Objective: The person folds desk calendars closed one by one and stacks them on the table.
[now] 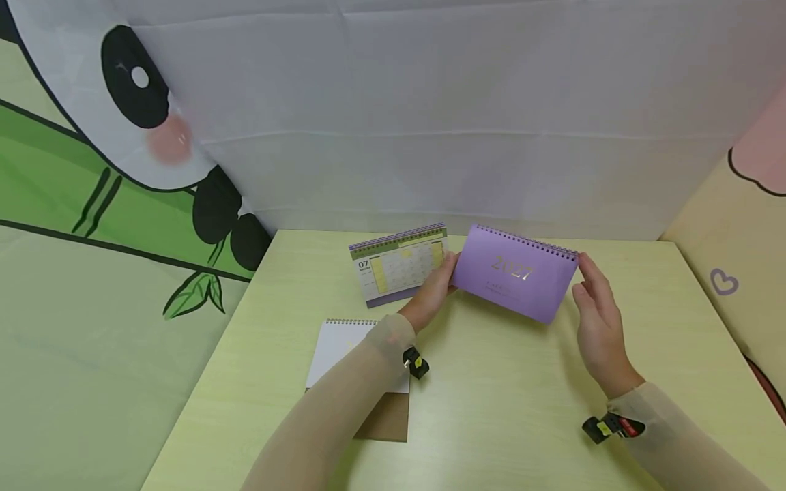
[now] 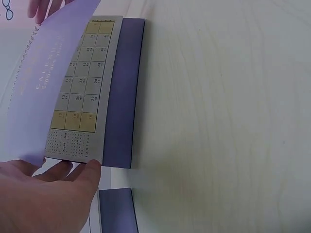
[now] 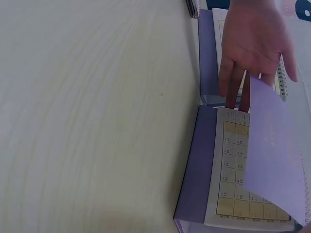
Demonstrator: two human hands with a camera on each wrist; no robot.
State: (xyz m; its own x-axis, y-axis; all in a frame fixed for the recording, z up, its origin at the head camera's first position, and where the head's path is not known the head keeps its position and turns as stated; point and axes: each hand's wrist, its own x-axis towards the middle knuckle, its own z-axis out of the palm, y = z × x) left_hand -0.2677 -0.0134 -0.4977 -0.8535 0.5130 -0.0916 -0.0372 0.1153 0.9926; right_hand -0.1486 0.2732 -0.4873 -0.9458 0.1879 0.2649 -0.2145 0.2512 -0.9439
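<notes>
A purple spiral desk calendar marked 2027 stands towards the back of the table. Its purple cover is lifted away from the printed page and from the purple base. Straight fingers of my left hand touch the calendar's left end, by the cover's edge; its thumb sticks out to the side. At the opposite end my right hand is upright, fingertips touching the upper corner by the coil. Only some right fingertips show in the left wrist view.
Left of the purple calendar stands another desk calendar with a green header and 07 on its page. Nearer me lies a white spiral calendar with a brown base, partly covered by my left sleeve. A pale cloth hangs behind the table.
</notes>
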